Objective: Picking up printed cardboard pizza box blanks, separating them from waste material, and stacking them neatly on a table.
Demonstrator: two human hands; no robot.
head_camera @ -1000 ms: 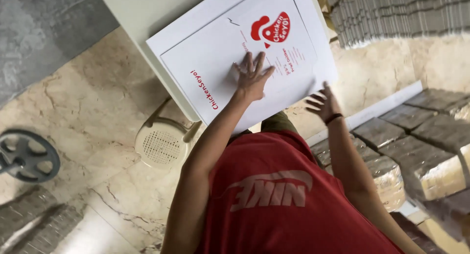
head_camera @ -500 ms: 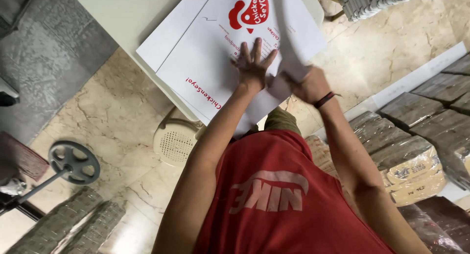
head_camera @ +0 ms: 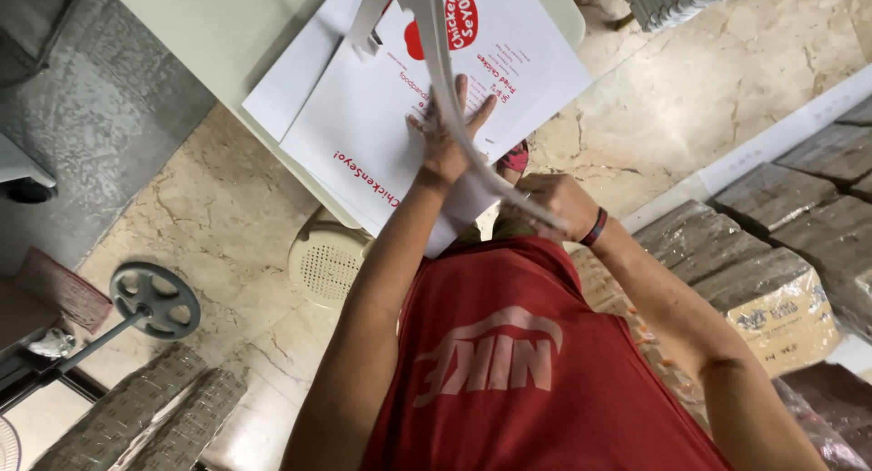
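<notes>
My left hand (head_camera: 447, 135) lies open and flat on the white cardboard box blank (head_camera: 363, 153) on the desk (head_camera: 209, 35), while my right hand (head_camera: 554, 203) grips its near flap (head_camera: 436, 44), lifted upright; the remaining sides lie unfolded.

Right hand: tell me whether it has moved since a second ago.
Yes. The right hand went from open beside the flat white cardboard sheet to lifting its edge.

a flat white cardboard box sheet with red print (head_camera: 363, 135) lies on the pale table, one flap (head_camera: 454, 108) lifted up, and brown wrapped bundles of flat packs (head_camera: 754, 271) sit stacked on the right.
</notes>
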